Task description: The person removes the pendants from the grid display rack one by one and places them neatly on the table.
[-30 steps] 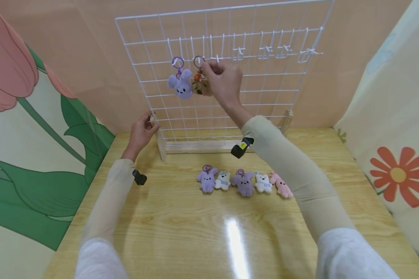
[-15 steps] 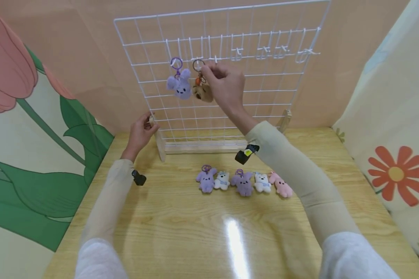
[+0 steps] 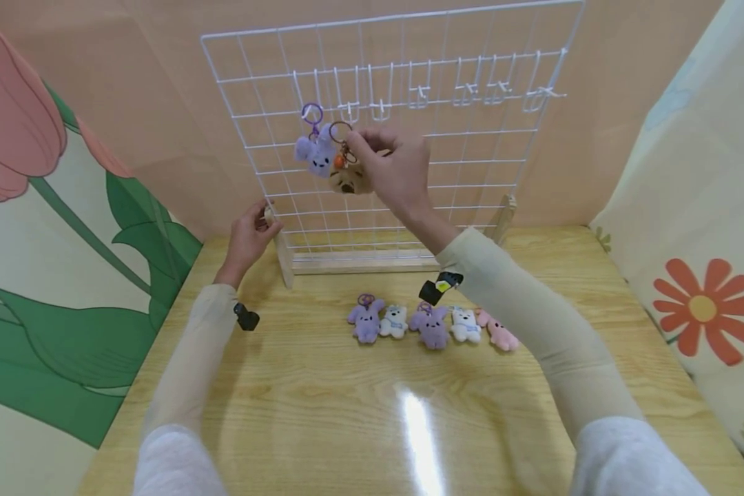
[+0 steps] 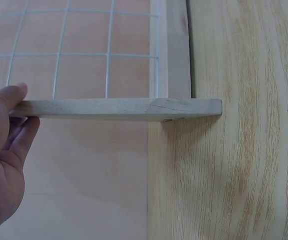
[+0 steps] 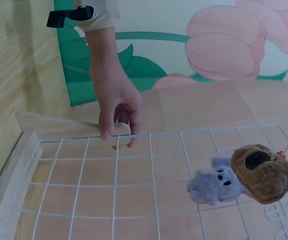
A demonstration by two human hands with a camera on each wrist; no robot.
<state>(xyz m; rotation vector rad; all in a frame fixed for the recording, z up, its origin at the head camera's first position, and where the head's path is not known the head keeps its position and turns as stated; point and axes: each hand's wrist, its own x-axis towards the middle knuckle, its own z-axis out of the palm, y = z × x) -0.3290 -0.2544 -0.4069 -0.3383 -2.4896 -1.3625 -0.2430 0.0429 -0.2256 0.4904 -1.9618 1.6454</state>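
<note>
My right hand pinches a brown plush bear keychain near its clasp; the orange bead and dark metal ring show at the fingertips. That ring stands apart from and just below a white hook on the wire grid rack. Beside it a purple plush keychain hangs on the leftmost hook, partly overlapped by the bear. In the right wrist view the bear covers part of the purple plush. My left hand grips the top of the rack's left wooden upright between thumb and fingers.
On the wooden table below the rack lies a row of plush keychains: purple, white, purple, white and pink. Several bare hooks line the grid to the right.
My right hand has drawn the bear keychain down and slightly left, and its ring has come away from the second hook. The left hand keeps its grip on the upright.
</note>
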